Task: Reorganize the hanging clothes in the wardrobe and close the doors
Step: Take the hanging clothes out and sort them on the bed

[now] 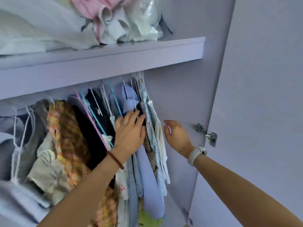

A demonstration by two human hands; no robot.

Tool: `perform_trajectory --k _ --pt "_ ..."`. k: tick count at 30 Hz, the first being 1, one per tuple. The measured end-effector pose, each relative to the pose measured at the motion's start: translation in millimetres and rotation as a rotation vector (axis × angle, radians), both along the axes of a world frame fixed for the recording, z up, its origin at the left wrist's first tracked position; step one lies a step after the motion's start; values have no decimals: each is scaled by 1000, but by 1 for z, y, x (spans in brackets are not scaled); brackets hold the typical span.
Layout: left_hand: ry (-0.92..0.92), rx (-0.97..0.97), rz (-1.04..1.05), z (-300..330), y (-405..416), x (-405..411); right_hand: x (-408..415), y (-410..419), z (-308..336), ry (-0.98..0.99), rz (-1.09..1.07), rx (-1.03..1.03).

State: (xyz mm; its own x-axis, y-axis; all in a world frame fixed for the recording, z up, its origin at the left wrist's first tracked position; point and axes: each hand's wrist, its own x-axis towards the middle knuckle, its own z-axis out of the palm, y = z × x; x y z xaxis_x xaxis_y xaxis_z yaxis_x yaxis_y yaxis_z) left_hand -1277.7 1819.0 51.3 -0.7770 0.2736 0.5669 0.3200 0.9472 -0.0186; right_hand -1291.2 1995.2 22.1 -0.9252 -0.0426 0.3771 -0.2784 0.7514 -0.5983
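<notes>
Several garments hang packed on hangers under the wardrobe shelf [101, 53]: an orange plaid one [65, 128], dark ones [91, 128], a lavender shirt [147, 174] and pale printed pieces [157, 136] at the right end. My left hand [129, 130] lies flat with straight fingers against the clothes near the lavender shirt's collar. My right hand [176, 134] hovers with relaxed fingers just right of the last pale garments, holding nothing. The rail itself is hidden behind the shelf front.
Folded white and pink textiles [105, 18] and a plastic bag [147, 22] lie on the upper shelf. The open right door [262, 95] stands at the right, with its metal hinge [206, 134] close to my right wrist. The wardrobe's inner side wall [178, 95] lies beyond the clothes.
</notes>
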Motion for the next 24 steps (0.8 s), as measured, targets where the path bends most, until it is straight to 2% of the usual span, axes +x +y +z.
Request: perform_trajectory --k 6,11,16,24 --pt "-196 -111 187 -2 2 -54 -80 -24 14 -113 59 43" --pt "-47 -179 166 -7 11 -63 -125 -18 18 -84 42 156" --pt "-56 -197 179 -16 11 -67 -154 -13 31 -135 39 293" --pt "-35 -181 190 -20 13 -70 -143 9 41 -4 -73 153"
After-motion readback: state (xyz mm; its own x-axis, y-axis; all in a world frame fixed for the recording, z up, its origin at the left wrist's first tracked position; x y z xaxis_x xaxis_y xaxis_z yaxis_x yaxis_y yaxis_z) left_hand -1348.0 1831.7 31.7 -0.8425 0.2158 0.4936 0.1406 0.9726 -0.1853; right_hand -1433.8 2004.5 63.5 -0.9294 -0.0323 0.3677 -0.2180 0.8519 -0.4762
